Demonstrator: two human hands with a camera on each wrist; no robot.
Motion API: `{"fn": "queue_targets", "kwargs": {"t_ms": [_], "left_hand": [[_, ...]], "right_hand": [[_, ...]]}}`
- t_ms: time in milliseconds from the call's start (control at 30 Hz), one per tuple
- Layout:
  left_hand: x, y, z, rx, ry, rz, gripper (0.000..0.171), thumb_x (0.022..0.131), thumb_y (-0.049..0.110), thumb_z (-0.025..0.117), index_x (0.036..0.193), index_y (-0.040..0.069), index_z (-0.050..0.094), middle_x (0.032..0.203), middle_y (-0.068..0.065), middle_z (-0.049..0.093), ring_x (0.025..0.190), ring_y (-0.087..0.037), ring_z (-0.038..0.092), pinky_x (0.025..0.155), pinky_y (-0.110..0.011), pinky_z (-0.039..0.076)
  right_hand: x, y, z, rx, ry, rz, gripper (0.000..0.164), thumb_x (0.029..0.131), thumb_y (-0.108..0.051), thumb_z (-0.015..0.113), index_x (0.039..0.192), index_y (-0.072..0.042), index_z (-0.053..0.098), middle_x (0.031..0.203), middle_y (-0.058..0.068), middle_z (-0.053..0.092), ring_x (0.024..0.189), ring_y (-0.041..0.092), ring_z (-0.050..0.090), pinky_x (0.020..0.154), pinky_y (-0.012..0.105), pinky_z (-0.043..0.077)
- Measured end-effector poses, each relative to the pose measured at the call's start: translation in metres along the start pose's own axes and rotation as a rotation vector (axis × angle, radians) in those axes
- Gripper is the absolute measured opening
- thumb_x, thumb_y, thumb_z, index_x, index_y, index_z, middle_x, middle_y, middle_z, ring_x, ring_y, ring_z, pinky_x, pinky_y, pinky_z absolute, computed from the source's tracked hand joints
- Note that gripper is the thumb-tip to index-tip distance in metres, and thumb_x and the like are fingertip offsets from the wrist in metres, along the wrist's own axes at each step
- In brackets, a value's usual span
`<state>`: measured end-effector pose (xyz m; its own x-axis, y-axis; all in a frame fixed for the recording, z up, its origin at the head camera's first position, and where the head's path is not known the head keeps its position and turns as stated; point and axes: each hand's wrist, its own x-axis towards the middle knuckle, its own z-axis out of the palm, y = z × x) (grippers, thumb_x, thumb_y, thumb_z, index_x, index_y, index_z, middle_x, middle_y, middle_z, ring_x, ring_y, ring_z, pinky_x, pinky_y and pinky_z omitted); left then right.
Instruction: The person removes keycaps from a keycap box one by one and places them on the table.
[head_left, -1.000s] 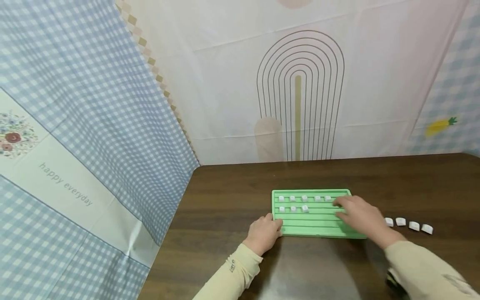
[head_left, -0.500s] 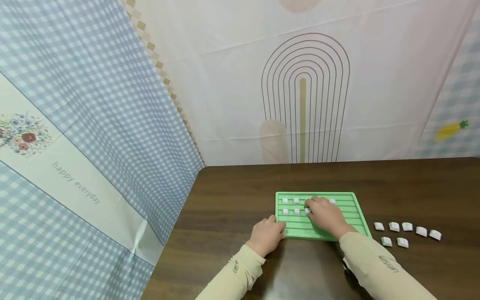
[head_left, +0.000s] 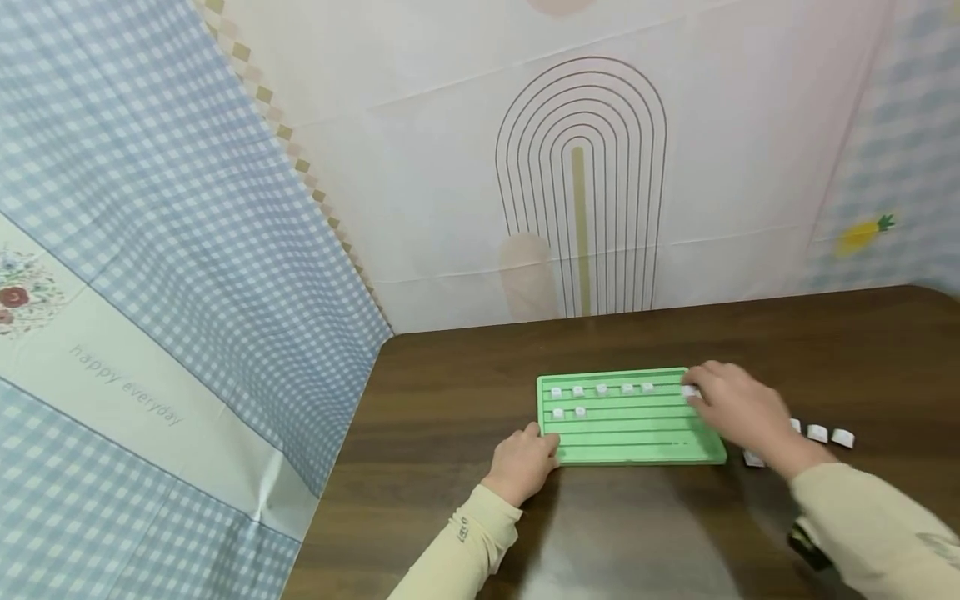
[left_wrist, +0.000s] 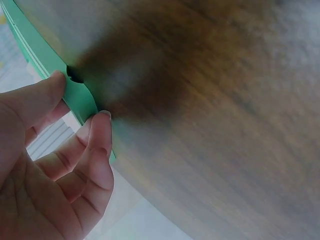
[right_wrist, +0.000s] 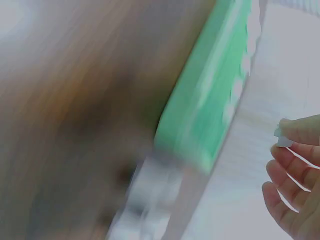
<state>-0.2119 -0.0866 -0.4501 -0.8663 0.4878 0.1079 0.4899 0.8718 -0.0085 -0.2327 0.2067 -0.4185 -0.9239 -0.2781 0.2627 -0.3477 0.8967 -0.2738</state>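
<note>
My right fingers pinch a likely light, hard keycap, best held by its sides; my left fingers grip the slotted tray's eight-o'clock edge.

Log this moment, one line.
left hand: grips green rectangular tray by near-left corner | right hand: pinches small white block near tray's far-right corner | on tray: seven white blocks, two rows

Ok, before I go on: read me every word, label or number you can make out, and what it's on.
"happy everyday": on the pale panel of the checked cloth.
Left sleeve: dark print, too blurred to read.
Right sleeve: faint print, too blurred to read.
White caps: too small to read any marking.
Green tray: nothing legible.
</note>
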Motion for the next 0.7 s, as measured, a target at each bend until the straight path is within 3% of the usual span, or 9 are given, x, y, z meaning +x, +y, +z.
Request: {"fn": "queue_targets", "kwargs": {"t_ms": [133, 333, 533, 700], "left_hand": [[-0.003, -0.006, -0.002, -0.003, -0.019, -0.010, 0.020, 0.084, 0.028, 0.064, 0.074, 0.015, 0.053, 0.073, -0.003, 0.051, 0.055, -0.015, 0.044, 0.044, -0.024, 0.036], [-0.004, -0.008, -0.003, -0.024, -0.015, -0.006, 0.020, 0.083, 0.026, 0.065, 0.073, 0.014, 0.052, 0.073, -0.003, 0.050, 0.056, -0.016, 0.045, 0.045, -0.025, 0.037], [-0.003, -0.007, -0.002, -0.034, -0.004, 0.015, 0.020, 0.083, 0.025, 0.065, 0.073, 0.014, 0.052, 0.074, -0.003, 0.052, 0.056, -0.016, 0.045, 0.046, -0.024, 0.038], [0.000, -0.004, 0.000, -0.036, 0.000, 0.024, 0.019, 0.083, 0.026, 0.065, 0.073, 0.015, 0.053, 0.074, -0.003, 0.053, 0.057, -0.016, 0.047, 0.046, -0.024, 0.039]], "right_hand": [[-0.028, 0.040, -0.016, -0.039, -0.050, 0.074, 0.021, 0.084, -0.018, 0.060, 0.100, -0.004, 0.064, 0.097, 0.019, 0.065, 0.082, 0.032, 0.058, 0.054, 0.046, 0.048], [-0.059, 0.078, -0.006, -0.100, -0.181, 0.180, 0.024, 0.081, -0.016, 0.063, 0.097, 0.002, 0.063, 0.090, 0.023, 0.066, 0.077, 0.036, 0.059, 0.056, 0.048, 0.048], [-0.072, 0.092, 0.003, -0.112, -0.258, 0.229, 0.024, 0.077, -0.016, 0.068, 0.095, 0.000, 0.064, 0.088, 0.021, 0.066, 0.071, 0.032, 0.058, 0.053, 0.046, 0.047], [-0.072, 0.084, -0.006, -0.109, -0.215, 0.229, 0.040, 0.076, -0.022, 0.069, 0.104, 0.004, 0.059, 0.097, 0.027, 0.063, 0.081, 0.041, 0.057, 0.057, 0.052, 0.047]]}}
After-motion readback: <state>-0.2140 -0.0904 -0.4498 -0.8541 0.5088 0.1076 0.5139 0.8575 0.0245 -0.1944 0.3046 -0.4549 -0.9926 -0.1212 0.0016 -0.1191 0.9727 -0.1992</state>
